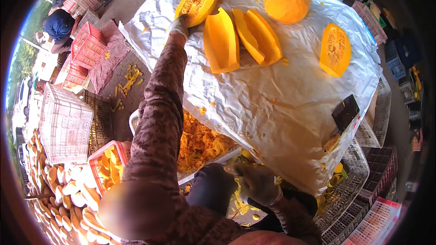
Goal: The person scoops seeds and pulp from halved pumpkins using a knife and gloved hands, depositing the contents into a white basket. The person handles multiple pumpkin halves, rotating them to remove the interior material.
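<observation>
My left hand (180,28), in a pale glove, reaches to the far left of the sheet-covered table and grips the near end of a pumpkin half (199,5) with seeds and fibre in its hollow. Low and close to my body, my gloved right hand (260,182) is curled around a small hand tool (232,170); shadow hides its exact kind. Two hollowed pumpkin pieces (221,42) (260,37) lie beside the left hand. Farther right are a peeled pumpkin piece (287,5), cut side unseen, and another seeded half (335,50).
A wide-bladed knife (345,113) lies at the right edge of the white plastic sheet (265,109). Below the near edge, a tub holds orange pulp (204,139). Peelings fill a crate (354,177) at right. Crates (66,122), squashes (61,197) and a person (58,27) are at left.
</observation>
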A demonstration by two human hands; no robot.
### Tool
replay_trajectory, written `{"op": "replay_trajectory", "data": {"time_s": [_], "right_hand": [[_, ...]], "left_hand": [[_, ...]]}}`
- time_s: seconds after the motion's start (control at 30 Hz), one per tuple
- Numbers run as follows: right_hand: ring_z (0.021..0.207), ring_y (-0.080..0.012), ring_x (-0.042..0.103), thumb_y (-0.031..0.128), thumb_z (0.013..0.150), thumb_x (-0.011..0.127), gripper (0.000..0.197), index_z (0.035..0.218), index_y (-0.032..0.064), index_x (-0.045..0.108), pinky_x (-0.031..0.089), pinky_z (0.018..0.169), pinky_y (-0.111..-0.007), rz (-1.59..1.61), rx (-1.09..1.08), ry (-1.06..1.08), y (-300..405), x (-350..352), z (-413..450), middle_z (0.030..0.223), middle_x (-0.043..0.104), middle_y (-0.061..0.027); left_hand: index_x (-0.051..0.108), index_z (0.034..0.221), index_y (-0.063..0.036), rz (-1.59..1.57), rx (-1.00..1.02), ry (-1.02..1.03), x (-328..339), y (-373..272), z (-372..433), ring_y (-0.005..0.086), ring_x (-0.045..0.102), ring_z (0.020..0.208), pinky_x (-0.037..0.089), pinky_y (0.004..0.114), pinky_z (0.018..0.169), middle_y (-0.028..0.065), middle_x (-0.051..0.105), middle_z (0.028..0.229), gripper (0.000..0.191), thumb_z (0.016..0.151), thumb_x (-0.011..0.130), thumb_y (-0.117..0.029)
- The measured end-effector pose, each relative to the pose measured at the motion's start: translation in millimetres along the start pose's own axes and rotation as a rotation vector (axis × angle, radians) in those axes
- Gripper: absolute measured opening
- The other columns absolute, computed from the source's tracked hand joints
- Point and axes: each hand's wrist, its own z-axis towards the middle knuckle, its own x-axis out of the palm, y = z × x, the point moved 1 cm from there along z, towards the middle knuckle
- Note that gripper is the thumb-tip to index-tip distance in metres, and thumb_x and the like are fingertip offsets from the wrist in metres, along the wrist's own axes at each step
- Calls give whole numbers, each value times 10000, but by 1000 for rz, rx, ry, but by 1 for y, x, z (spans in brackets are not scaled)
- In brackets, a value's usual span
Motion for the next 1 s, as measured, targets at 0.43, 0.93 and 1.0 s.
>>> {"op": "replay_trajectory", "data": {"time_s": [0.43,0.93,1.0], "right_hand": [[665,-365,646,108,877,597,250,1123,76,570,514,615,-462,-60,292,-139,6,-6,-3,766,649,-165],[794,-394,665,208,935,543,184,1065,81,572,503,661,-492,-628,684,-668,-35,-143,-47,802,670,-199],[809,-407,664,272,925,532,199,1016,97,561,517,701,-504,-705,818,-522,-36,-171,-48,830,688,-182]], "left_hand": [[603,1147,65,128,180,100,-78,-45,-241,241,692,926,587,362,764,133,678,1059,275,932,565,-104],[610,1180,44,438,-38,273,94,127,-432,185,645,843,522,305,772,92,683,985,332,877,656,-82],[621,1189,1,696,81,255,110,146,-449,165,641,829,513,300,760,93,698,967,341,877,675,-125]]}}
